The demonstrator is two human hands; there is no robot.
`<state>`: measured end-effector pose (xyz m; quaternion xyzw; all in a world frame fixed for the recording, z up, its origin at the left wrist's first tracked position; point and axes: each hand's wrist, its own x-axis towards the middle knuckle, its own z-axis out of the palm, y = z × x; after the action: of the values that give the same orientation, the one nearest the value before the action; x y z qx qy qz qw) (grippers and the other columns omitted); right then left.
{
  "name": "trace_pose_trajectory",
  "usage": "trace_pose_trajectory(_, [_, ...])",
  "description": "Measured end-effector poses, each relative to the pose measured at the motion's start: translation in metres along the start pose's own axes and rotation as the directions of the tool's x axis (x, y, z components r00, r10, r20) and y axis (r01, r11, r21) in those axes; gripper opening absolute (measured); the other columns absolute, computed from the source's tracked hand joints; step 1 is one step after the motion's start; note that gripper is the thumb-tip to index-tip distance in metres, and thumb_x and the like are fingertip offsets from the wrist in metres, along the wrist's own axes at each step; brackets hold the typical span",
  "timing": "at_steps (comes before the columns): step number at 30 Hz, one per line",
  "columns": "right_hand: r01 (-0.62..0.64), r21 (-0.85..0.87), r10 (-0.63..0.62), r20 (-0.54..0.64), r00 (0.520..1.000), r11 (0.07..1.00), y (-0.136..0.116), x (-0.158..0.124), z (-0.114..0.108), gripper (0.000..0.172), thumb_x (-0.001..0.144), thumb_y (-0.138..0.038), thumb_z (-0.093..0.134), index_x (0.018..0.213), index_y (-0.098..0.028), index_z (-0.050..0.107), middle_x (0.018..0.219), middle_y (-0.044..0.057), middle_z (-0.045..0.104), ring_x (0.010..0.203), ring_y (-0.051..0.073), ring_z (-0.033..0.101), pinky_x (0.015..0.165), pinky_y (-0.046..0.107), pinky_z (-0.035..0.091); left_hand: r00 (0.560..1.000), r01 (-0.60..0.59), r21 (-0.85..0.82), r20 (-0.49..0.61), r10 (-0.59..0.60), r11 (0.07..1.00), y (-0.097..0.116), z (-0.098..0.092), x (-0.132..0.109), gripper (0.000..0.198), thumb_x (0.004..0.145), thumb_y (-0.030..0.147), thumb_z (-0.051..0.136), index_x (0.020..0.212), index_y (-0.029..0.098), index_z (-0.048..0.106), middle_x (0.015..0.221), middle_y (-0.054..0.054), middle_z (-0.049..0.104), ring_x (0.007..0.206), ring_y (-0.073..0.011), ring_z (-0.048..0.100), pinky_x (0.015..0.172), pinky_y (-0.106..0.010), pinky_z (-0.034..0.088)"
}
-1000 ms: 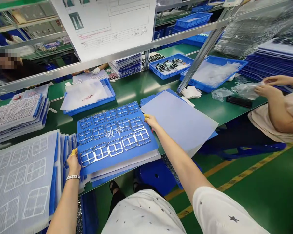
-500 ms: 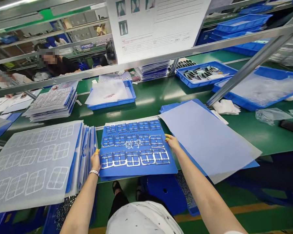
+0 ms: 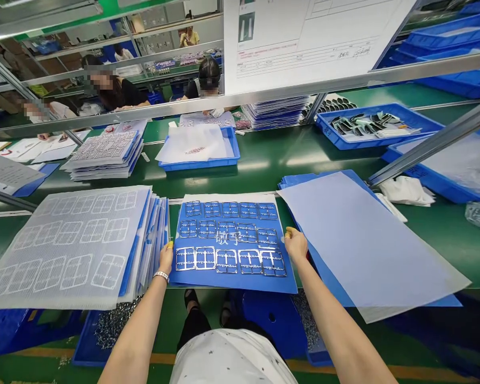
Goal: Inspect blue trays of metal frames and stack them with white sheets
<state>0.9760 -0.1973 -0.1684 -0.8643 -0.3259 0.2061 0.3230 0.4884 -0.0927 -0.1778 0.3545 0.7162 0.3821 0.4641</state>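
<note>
A blue board (image 3: 232, 277) carrying rows of small metal frames lies in front of me on the green bench. My left hand (image 3: 166, 257) grips its left edge, thumb tip capped in yellow. On the right edge, my right hand (image 3: 296, 244) holds the same board. Left of it sits a thick stack of boards (image 3: 76, 248) covered by a translucent sheet. A pale blue sheet (image 3: 364, 234) rests on blue boards to the right.
Blue trays (image 3: 228, 157) of parts and paper stand further back, with another stack of boards (image 3: 104, 154) at back left. A metal rail (image 3: 240, 98) with a hanging instruction sheet crosses overhead. People work across the bench. A bin of metal scrap (image 3: 112, 328) sits below.
My view has swung left and the blue board now lies square before me; both hands have stayed on its edges. The person at the right has left the view.
</note>
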Motion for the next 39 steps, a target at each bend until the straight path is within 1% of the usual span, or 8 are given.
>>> trace_pose_trajectory(3, [0.165,-0.124,-0.154,0.098,0.983,0.978,-0.021,-0.014,0.016,0.028,0.090,-0.019,0.052,0.107,-0.018,0.075,0.104,0.013,0.071,0.104,0.028,0.064,0.094,0.040,0.047,0.997,-0.031,0.067,-0.075,0.036,0.997,-0.001,-0.004,-0.007,0.033,0.086,0.034,0.064,0.113,0.017,0.071,0.130,-0.018,0.067,0.127,-0.0327,0.058,0.110,-0.049,0.039])
trace_pose_trajectory(6, [0.352,-0.190,-0.300,0.257,0.919,0.916,-0.050,-0.037,0.049,0.027,0.091,-0.018,0.053,0.104,-0.019,0.076,0.105,0.012,0.073,0.102,0.027,0.064,0.091,0.036,0.046,0.991,-0.098,0.093,-0.083,0.106,0.991,-0.005,-0.006,-0.024,0.035,0.086,0.030,0.063,0.118,0.019,0.070,0.141,-0.017,0.059,0.136,-0.0311,0.050,0.116,-0.044,0.032])
trace_pose_trajectory(10, [0.544,-0.255,-0.417,0.416,0.808,0.799,-0.080,-0.066,0.092,0.025,0.093,-0.018,0.055,0.105,-0.020,0.076,0.105,0.012,0.072,0.105,0.027,0.061,0.090,0.033,0.043,0.987,-0.162,0.076,-0.005,0.163,0.984,-0.022,-0.007,-0.060,0.030,0.085,0.029,0.065,0.112,0.021,0.075,0.136,-0.014,0.064,0.132,-0.0292,0.055,0.116,-0.041,0.034])
trace_pose_trajectory(14, [0.653,-0.334,-0.457,0.504,0.733,0.680,-0.092,-0.078,0.109,0.026,0.095,-0.016,0.052,0.106,-0.019,0.075,0.106,0.015,0.070,0.106,0.028,0.058,0.087,0.035,0.040,0.988,-0.143,0.040,0.060,0.141,0.989,-0.047,-0.014,-0.100,0.028,0.082,0.033,0.065,0.106,0.023,0.078,0.123,-0.014,0.072,0.119,-0.0300,0.064,0.110,-0.045,0.041])
trace_pose_trajectory(20, [0.742,-0.397,-0.490,0.568,0.661,0.540,-0.093,-0.076,0.110,0.028,0.096,-0.013,0.049,0.105,-0.017,0.074,0.103,0.016,0.069,0.103,0.028,0.056,0.081,0.035,0.038,0.994,-0.044,0.001,0.102,0.043,0.999,-0.072,-0.032,-0.144,0.039,0.075,0.046,0.069,0.104,0.021,0.079,0.114,-0.016,0.076,0.095,-0.0308,0.072,0.096,-0.048,0.051])
trace_pose_trajectory(26, [0.789,-0.394,-0.570,0.546,0.613,0.471,-0.094,-0.072,0.102,0.025,0.095,-0.011,0.052,0.098,-0.016,0.076,0.093,0.014,0.068,0.095,0.027,0.056,0.075,0.034,0.034,0.984,0.005,-0.013,0.180,-0.002,1.000,-0.068,-0.034,-0.161,0.048,0.077,0.054,0.067,0.110,0.020,0.077,0.114,-0.015,0.077,0.093,-0.0275,0.071,0.094,-0.045,0.052])
trace_pose_trajectory(33, [0.818,-0.342,-0.693,0.436,0.574,0.462,-0.110,-0.070,0.074,0.023,0.092,-0.010,0.055,0.099,-0.016,0.076,0.087,0.011,0.066,0.087,0.025,0.052,0.072,0.033,0.033,0.960,0.036,-0.067,0.281,-0.016,0.997,-0.030,-0.016,-0.165,0.055,0.079,0.061,0.067,0.112,0.019,0.076,0.110,-0.015,0.077,0.085,-0.0247,0.070,0.084,-0.042,0.051])
trace_pose_trajectory(39, [0.860,-0.243,-0.820,0.272,0.504,0.449,-0.139,-0.105,0.042,0.024,0.102,-0.023,0.052,0.099,-0.017,0.075,0.087,0.010,0.064,0.085,0.024,0.051,0.074,0.034,0.036,0.939,-0.021,-0.172,0.334,0.078,0.985,0.021,0.009,-0.160,0.057,0.082,0.065,0.065,0.116,0.020,0.074,0.115,-0.014,0.077,0.094,-0.0254,0.069,0.073,-0.035,0.047])
